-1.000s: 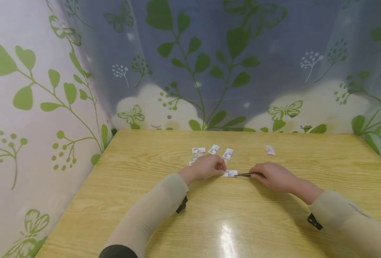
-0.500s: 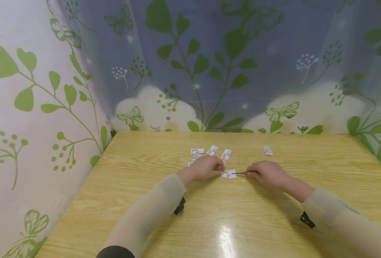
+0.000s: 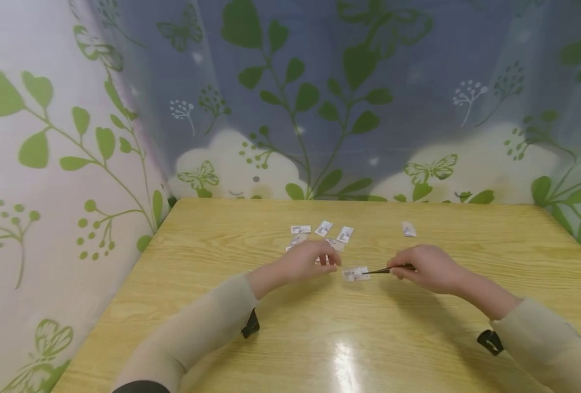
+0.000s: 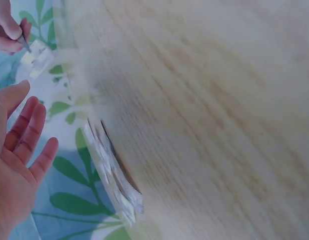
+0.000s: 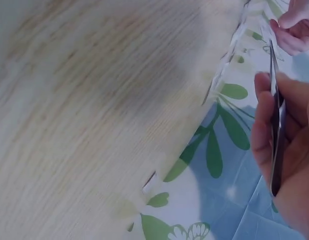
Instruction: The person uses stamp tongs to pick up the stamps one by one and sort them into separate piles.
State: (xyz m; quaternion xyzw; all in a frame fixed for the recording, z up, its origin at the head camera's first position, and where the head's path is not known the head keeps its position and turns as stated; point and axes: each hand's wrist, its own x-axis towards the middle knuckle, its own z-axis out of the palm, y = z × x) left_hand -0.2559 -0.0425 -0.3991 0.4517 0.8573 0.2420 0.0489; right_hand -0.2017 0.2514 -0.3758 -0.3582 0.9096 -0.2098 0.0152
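My right hand (image 3: 430,268) pinches dark metal tweezers (image 5: 278,125), their tips pointing left. At the tips is a small flat white printed packet (image 3: 354,274), which hangs from them in the left wrist view. My left hand (image 3: 310,259) is just left of that packet, palm turned sideways, fingers relaxed and apart, holding nothing. Under and behind the left hand lie several similar packets, among them one by the fingers (image 3: 337,244), one at the back left (image 3: 300,229) and a tilted one (image 3: 345,234). The left hand partly hides some of them.
A lone packet (image 3: 409,229) lies farther right near the back of the wooden table (image 3: 212,240). Behind the table hangs a blue cloth (image 3: 271,109) with green leaves, and a pale leaf-printed cloth (image 3: 64,180) stands along the left side.
My left fingers have let go of the packet and drawn back left, opening. The tweezers, earlier at its right edge, now hold it, and the right hand has moved slightly right and nearer.
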